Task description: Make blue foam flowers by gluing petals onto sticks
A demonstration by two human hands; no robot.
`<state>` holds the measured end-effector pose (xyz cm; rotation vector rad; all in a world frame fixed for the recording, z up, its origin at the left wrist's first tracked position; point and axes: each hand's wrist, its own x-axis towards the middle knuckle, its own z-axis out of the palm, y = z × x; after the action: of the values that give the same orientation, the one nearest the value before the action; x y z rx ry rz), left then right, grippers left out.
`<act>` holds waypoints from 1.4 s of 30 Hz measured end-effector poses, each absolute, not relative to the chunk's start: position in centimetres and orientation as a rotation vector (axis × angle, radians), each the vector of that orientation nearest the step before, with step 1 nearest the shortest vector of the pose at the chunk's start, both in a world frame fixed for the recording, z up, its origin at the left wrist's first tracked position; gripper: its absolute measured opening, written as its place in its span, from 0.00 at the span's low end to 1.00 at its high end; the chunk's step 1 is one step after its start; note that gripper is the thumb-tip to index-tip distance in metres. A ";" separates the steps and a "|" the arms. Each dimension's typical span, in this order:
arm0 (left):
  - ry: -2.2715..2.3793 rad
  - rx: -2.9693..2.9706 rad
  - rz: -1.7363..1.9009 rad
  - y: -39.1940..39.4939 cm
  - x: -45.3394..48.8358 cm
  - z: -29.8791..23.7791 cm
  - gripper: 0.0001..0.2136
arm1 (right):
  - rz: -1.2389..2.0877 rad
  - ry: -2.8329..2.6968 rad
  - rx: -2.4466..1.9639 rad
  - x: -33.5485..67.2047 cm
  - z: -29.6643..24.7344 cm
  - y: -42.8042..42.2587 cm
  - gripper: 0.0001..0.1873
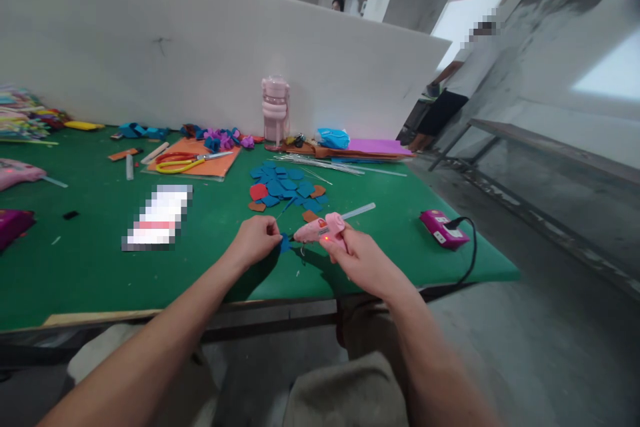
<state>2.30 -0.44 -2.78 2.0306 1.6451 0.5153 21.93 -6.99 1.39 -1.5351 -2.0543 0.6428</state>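
Note:
My right hand (361, 255) is wrapped round the handle of a pink glue gun (320, 229). A translucent glue stick (359, 211) juts from the gun's back, and a small red light glows on its side. Its nozzle points left, at a small blue cut piece (285, 244). My left hand (256, 239) pinches at the left edge of that piece, low over the table; a thin stem seems to rise from the fingers. Just beyond the hands lies a loose pile of blue cut pieces (280, 185) with a red piece (259, 192) and a few brown ones among them.
Scissors (183, 163) lie on an orange sheet (220, 165). Behind the pile are thin wires (325, 163) and a pink bottle (275, 110). A phone-like pixelated rectangle (159, 217) is at left, a purple power box (444, 229) with a cable at right. A person (467, 73) stands beyond.

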 end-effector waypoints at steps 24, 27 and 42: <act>1.645 2.018 0.518 -0.5 2.6 -2.6 0.04 | 0.643 -2.108 -1.503 21.1 1.1 -7.1 0.15; 1.649 2.007 0.514 -0.5 2.5 -2.7 0.04 | 0.629 -2.086 -1.534 21.4 1.2 -7.0 0.15; 1.659 2.013 0.508 -0.6 2.5 -2.5 0.05 | 0.639 -2.081 -1.585 21.7 1.3 -6.9 0.14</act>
<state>2.54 -0.56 -2.53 2.0133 1.6591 0.5083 21.66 -6.95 1.26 -1.5852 -2.0809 0.6385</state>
